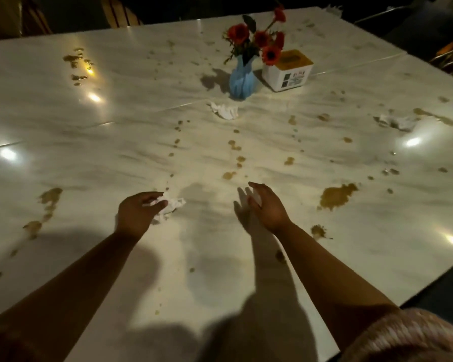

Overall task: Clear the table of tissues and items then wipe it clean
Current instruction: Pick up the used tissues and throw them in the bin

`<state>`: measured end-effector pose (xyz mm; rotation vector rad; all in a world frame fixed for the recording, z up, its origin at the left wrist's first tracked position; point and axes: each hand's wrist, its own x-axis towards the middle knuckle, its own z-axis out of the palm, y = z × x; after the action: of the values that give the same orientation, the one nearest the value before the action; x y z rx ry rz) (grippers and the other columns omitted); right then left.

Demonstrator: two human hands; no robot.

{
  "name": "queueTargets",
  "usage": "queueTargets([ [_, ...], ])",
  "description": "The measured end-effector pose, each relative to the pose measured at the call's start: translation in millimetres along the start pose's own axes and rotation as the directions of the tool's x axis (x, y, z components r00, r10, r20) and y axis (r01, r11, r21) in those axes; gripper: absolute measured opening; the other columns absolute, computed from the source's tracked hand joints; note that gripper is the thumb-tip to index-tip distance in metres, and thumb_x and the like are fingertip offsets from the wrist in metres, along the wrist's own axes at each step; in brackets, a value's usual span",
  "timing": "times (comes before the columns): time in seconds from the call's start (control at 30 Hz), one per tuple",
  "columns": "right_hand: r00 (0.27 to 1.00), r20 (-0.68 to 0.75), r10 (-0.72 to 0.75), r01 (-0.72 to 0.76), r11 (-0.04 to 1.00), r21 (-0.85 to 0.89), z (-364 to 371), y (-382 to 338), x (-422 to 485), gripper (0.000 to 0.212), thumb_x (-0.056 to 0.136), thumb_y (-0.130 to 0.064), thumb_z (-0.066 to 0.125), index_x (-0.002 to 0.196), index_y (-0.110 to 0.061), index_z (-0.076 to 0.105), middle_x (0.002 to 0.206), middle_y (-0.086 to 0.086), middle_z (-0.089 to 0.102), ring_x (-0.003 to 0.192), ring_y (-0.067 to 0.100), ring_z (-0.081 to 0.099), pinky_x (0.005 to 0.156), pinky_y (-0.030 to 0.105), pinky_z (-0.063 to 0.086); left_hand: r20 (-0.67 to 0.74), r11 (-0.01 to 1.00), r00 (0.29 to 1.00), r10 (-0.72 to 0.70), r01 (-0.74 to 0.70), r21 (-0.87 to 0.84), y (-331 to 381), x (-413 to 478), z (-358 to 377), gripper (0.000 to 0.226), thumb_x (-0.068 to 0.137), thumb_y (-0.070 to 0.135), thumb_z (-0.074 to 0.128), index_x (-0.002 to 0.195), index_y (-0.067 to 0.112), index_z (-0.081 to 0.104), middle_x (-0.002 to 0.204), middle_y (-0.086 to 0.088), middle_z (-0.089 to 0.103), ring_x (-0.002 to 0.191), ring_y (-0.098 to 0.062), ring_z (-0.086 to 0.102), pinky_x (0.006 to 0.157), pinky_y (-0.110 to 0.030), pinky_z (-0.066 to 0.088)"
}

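Observation:
My left hand (139, 212) grips a crumpled white tissue (171, 206) just above the white marble table (115, 152). My right hand (266, 205) hovers over the table with its fingers straight and spread, holding nothing. A second crumpled tissue (224, 110) lies in front of the blue vase (242, 81). A third tissue (396, 122) lies at the far right. Brown spills (336, 195) and drips dot the whole surface.
The blue vase holds red flowers (259, 40) at the table's centre back. Beside it stands a white tissue box with a yellow lid (288, 70). Chairs (450, 58) stand at the far right. The table's near right edge (408, 296) drops to dark floor.

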<state>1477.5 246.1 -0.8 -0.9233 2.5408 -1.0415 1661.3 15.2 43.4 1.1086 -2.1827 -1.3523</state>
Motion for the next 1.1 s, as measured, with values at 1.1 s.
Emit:
queueTargets([
  [1.1, 0.986, 0.157, -0.052, 0.069, 0.992, -0.108, -45.3, 46.5, 305.6, 0.018, 0.079, -0.008, 0.069, 0.095, -0.002, 0.073, 0.103, 0.018, 0.070, 0.102, 0.029, 0.062, 0.084, 0.023, 0.039, -0.211, 1.000, 0.978, 0.007, -0.004, 0.015, 65.5, 144.6, 138.2, 0.022, 0.079, 0.016, 0.074, 0.100, 0.012, 0.073, 0.084, -0.001, 0.068, 0.075, -0.014, 0.064, 0.059, -0.004, 0.044],
])
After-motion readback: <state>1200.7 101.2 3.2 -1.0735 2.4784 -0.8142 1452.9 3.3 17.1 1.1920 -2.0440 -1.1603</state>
